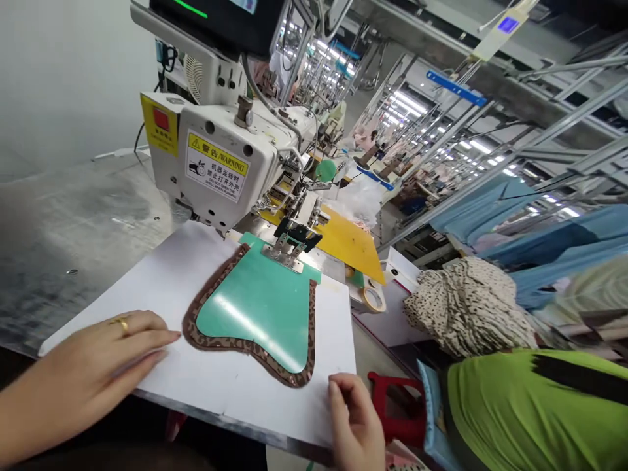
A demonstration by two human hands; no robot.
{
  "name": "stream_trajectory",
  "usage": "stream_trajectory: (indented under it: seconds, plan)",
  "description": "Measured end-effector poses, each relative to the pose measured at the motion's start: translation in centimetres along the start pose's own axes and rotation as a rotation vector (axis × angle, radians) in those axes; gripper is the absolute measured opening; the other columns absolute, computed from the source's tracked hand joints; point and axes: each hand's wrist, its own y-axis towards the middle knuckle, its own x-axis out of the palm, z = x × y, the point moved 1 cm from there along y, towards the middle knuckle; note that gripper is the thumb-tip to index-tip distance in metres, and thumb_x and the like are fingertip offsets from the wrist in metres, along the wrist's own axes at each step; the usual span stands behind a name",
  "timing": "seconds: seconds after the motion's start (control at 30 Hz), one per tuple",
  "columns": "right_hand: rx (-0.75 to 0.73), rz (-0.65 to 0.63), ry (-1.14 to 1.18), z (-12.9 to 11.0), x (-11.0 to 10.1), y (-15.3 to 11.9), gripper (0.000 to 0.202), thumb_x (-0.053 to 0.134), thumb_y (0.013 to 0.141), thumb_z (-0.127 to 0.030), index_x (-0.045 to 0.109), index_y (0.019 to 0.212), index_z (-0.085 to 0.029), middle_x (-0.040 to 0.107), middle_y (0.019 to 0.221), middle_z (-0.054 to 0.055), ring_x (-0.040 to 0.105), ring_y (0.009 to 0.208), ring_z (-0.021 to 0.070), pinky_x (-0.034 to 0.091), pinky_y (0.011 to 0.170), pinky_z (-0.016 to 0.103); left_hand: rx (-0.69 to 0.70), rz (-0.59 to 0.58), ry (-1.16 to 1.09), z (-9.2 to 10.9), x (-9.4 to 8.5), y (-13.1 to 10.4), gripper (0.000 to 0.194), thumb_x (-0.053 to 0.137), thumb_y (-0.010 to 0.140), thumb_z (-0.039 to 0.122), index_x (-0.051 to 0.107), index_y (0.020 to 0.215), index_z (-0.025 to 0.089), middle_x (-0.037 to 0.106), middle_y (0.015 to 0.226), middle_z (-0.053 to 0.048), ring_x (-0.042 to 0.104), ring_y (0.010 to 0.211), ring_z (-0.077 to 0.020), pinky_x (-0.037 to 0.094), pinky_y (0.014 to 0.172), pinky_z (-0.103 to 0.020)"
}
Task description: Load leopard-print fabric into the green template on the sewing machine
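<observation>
Left hand (93, 369): bare, no glove. Gold ring (121, 322) on one finger, approx. mid-hand on the knuckle side, w/ a small raised top. Forearm behind the hand bare to the pic's edge, no sleeve, no watch or band at the wrist. Nails short, unpainted as far as visible.

Right hand (354, 422): bare too, no ring or glove seen. Nails short, plain. Wrist cut off by the bottom edge, so sleeve can't be told.
</observation>
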Motion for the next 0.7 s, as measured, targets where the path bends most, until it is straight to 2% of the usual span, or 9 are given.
stream_trajectory:
  seconds: [0.07, 0.13, 0.3, 0.43, 0.6, 0.7]
  plan:
    - [-0.180, -0.034, -0.041, -0.4, 1.5, -0.9, 0.017, 0.055, 0.095, -0.033, 0.067, 0.093, -0.022, 0.064, 0.090, 0.005, 0.062, 0.084, 0.0181, 0.051, 0.074, 0.027, 0.151, -0.019, 0.051, 1.4, 0.7, 1.3, 0.024, 0.051, 0.098, 0.030, 0.066, 0.117, 0.033, 0.066, 0.112, 0.006, 0.064, 0.100, -0.0103, 0.046, 0.090, -0.019]
    - [-0.281, -0.036, -0.117, -1.0, 2.7, -1.2, 0.015, 0.054, 0.095, -0.028, 0.068, 0.100, -0.025, 0.063, 0.095, 0.004, 0.062, 0.089, 0.0173, 0.051, 0.077, 0.028, 0.211, -0.006, 0.094, 1.9, 1.3, 2.1, 0.024, 0.049, 0.099, 0.025, 0.068, 0.113, 0.031, 0.067, 0.110, 0.003, 0.064, 0.099, -0.0120, 0.047, 0.090, -0.023]
    - [-0.292, -0.047, -0.194, -1.3, 3.4, -1.4, 0.016, 0.052, 0.096, -0.025, 0.068, 0.098, -0.026, 0.061, 0.095, 0.005, 0.059, 0.091, 0.0192, 0.050, 0.077, 0.031, 0.302, 0.049, 0.110, 1.6, 2.2, 2.4, 0.021, 0.050, 0.097, 0.021, 0.067, 0.109, 0.025, 0.068, 0.104, 0.000, 0.064, 0.092, -0.0150, 0.049, 0.084, -0.030]
    - [-0.279, -0.071, -0.190, -1.1, 3.3, -1.6, 0.015, 0.051, 0.096, -0.025, 0.066, 0.097, -0.025, 0.059, 0.096, 0.005, 0.057, 0.092, 0.0198, 0.048, 0.079, 0.033, 0.273, 0.062, 0.099, 1.5, 2.4, 2.1, 0.020, 0.052, 0.097, 0.022, 0.067, 0.110, 0.024, 0.067, 0.106, -0.001, 0.062, 0.096, -0.0162, 0.047, 0.089, -0.031]
    - [-0.242, -0.050, -0.152, -1.6, 3.6, -1.8, 0.019, 0.049, 0.098, -0.028, 0.066, 0.092, -0.022, 0.058, 0.094, 0.006, 0.054, 0.092, 0.0207, 0.043, 0.080, 0.037, 0.165, 0.063, 0.032, 1.6, 2.8, 1.7, 0.023, 0.047, 0.100, 0.022, 0.068, 0.108, 0.024, 0.066, 0.107, -0.002, 0.060, 0.100, -0.0168, 0.043, 0.094, -0.033]
    - [-0.244, -0.049, -0.143, -1.6, 3.7, -1.8, 0.018, 0.049, 0.098, -0.027, 0.065, 0.093, -0.023, 0.058, 0.095, 0.005, 0.053, 0.093, 0.0202, 0.043, 0.081, 0.036, 0.162, 0.070, 0.021, 1.7, 3.0, 1.6, 0.022, 0.047, 0.100, 0.022, 0.068, 0.109, 0.024, 0.065, 0.107, -0.001, 0.059, 0.100, -0.0161, 0.041, 0.096, -0.033]
